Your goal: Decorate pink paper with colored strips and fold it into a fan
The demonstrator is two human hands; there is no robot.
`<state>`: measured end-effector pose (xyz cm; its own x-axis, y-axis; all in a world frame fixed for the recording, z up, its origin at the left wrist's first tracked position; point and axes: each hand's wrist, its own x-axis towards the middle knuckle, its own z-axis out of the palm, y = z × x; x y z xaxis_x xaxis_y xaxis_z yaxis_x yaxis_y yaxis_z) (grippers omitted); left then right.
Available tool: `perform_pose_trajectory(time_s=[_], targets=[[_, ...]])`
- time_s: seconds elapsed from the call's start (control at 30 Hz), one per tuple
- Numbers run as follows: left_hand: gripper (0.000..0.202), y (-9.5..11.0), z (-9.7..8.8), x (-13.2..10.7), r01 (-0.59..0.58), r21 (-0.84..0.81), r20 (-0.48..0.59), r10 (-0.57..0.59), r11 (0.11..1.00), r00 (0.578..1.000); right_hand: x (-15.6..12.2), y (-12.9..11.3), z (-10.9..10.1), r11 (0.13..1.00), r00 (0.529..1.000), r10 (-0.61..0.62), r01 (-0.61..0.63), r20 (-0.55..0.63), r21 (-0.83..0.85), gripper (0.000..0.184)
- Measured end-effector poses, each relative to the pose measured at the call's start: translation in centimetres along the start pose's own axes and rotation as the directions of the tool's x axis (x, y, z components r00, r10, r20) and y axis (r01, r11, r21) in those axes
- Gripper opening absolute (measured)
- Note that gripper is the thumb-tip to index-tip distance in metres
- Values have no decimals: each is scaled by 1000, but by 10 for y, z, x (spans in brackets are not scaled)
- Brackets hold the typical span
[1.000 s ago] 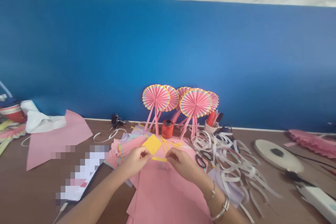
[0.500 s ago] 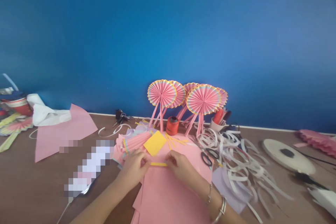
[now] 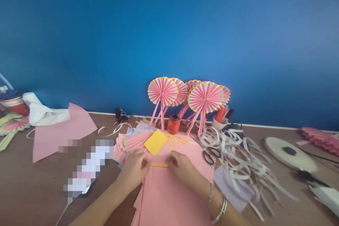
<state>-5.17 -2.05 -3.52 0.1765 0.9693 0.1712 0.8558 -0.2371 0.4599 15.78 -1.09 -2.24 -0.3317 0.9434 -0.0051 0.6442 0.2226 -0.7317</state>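
A narrow yellow paper strip (image 3: pixel 159 165) lies across a stack of pink paper sheets (image 3: pixel 172 197). My left hand (image 3: pixel 134 166) has its fingers closed at the strip's left end, and my right hand (image 3: pixel 182 166), with bracelets on the wrist, pinches the right end. The fingers hide both ends of the strip. Just beyond them is a yellow paper square (image 3: pixel 155 142), with loose thin yellow strips (image 3: pixel 172 140) to its right. A pleated pink paper piece (image 3: pixel 138 140) with a coloured edge rests past my left hand. Black-handled scissors (image 3: pixel 208 158) lie right of my right hand.
Several round pink paper fans (image 3: pixel 206 98) stand against the blue wall (image 3: pixel 106 42), behind an orange roll (image 3: pixel 174 125). Tangled white strips (image 3: pixel 235 159) and a pale round device (image 3: pixel 290 153) are at right. A pink sheet (image 3: pixel 60 134) and keys (image 3: pixel 122 116) are at left.
The view has dipped slightly, so less shows above the blue wall. Both hands stay at the ends of the yellow strip, in nearly the same position.
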Motion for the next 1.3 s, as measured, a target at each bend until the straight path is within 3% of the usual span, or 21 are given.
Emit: perform_pose_trajectory(time_s=[0.47, 0.93, 1.13, 1.3], targets=[[13, 5, -5, 0, 66, 12, 72, -66, 998, 995, 1, 2, 2, 997, 1000, 4, -3, 10, -71, 13], [14, 3, -6, -1, 28, -44, 42, -26, 999, 999, 0, -2, 1, 996, 1000, 5, -4, 9, -84, 14], [13, 8, -8, -1, 172, -216, 114, -150, 961, 982, -2, -4, 0, 994, 1000, 1, -1, -3, -107, 14], [8, 8, -4, -1, 424, -440, 300, -316, 792, 900, -2, -3, 1, 994, 1000, -12, 10, -14, -107, 13]])
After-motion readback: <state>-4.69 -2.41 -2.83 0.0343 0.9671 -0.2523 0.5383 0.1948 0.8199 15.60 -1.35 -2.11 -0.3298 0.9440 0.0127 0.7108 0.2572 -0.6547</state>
